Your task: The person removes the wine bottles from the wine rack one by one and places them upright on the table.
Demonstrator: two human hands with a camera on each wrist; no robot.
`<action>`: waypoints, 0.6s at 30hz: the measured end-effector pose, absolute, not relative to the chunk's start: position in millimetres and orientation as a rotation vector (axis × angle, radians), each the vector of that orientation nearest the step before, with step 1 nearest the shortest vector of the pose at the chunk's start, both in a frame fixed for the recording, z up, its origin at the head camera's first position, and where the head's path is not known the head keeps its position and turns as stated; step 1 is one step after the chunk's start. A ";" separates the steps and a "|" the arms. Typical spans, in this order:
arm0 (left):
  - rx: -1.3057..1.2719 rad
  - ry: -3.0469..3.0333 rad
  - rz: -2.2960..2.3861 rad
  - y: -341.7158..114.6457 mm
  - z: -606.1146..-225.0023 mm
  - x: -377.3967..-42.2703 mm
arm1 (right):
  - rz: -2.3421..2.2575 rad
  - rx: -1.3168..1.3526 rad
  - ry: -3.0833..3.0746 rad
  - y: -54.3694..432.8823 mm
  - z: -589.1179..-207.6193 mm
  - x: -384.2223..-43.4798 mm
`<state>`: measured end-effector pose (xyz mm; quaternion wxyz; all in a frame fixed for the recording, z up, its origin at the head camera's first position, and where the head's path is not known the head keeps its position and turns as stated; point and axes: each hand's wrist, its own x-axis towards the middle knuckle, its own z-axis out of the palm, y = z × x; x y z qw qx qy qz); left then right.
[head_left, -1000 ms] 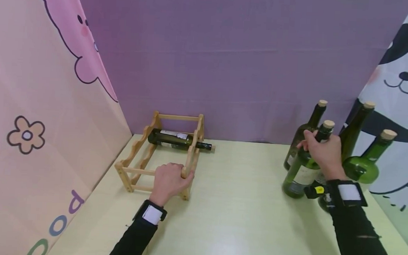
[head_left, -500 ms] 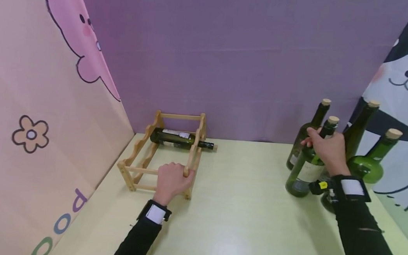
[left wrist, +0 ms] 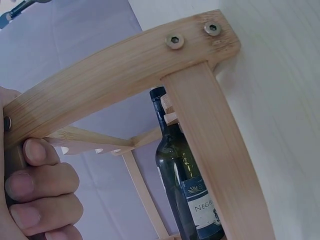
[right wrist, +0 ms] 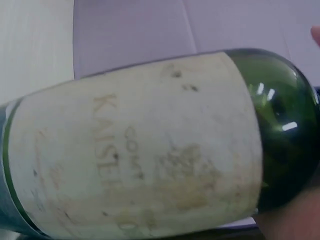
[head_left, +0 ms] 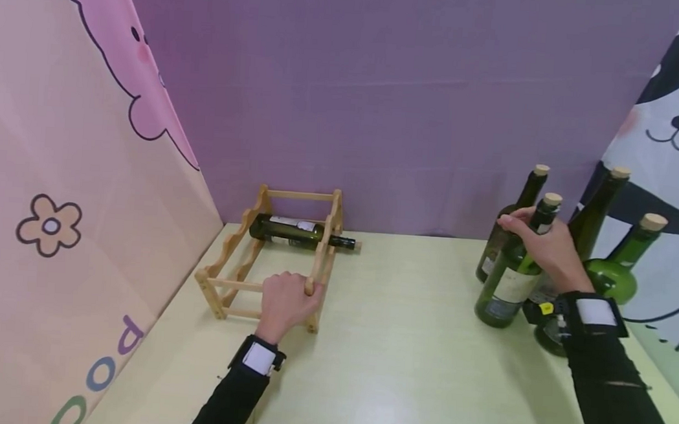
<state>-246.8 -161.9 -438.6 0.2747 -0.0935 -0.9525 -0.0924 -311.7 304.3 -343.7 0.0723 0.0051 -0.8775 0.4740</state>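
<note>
In the head view, my left hand [head_left: 288, 305] grips the near right corner of a small wooden wine rack [head_left: 218, 284]. Curled fingers [left wrist: 47, 197] show beside the rail in the left wrist view. One corked wine bottle [head_left: 294, 230] lies across the rack's far end, neck to the right. At the right, my right hand [head_left: 547, 247] is around the neck and shoulder of a green wine bottle [head_left: 515, 284], thumb across it. This bottle stands nearly upright, its base seemingly on the table. Its worn pale label [right wrist: 135, 150] fills the right wrist view; the neck is outside that view.
A dark corked bottle [head_left: 530, 188] stands just behind the held one. To the right are a taller dark bottle [head_left: 593, 214] and a round-bodied green bottle [head_left: 612, 280], close together. A purple cloth wall [head_left: 381, 111] borders the pale table [head_left: 390, 345] at the back.
My right wrist has shifted slightly right and its fingers have changed position around the bottle's neck. The bottle, the rack and my left hand look unmoved, apart from a small camera shift.
</note>
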 end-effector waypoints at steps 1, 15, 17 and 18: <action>-0.252 -2.553 -0.250 -161.9 -438.8 -246.8 | 1.419 0.034 -2.642 304.9 -342.4 -311.2; -0.255 -2.524 -0.256 -163.0 -443.5 -248.1 | 1.421 0.177 -2.587 311.9 -338.7 -295.3; -0.256 -2.521 -0.250 -162.8 -443.8 -248.2 | 1.395 0.175 -2.562 311.1 -338.3 -290.7; -0.256 -2.520 -0.250 -162.8 -443.8 -248.3 | 1.380 0.179 -2.546 310.5 -338.0 -288.3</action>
